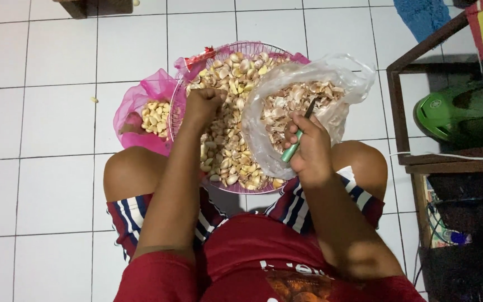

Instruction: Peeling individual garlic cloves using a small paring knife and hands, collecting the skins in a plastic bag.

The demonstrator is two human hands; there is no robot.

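I sit on a white tiled floor with a round pink wire basket (175, 114) of unpeeled garlic cloves (227, 142) between my knees. My left hand (202, 103) reaches into the pile, its fingers closed on the cloves. My right hand (308, 148) grips a small knife with a green handle (296, 142), its dark blade pointing up over a clear plastic bag (331, 72) full of garlic skins (286, 103). That bag rests on the basket's right side. A pink plastic bag (135, 103) to the left holds peeled cloves (156, 117).
A dark metal-framed shelf (403, 106) stands at the right with a green object (445, 112) inside and cables below. A single clove (94, 100) lies on the tiles at the left. A blue cloth (420, 14) lies at the top right.
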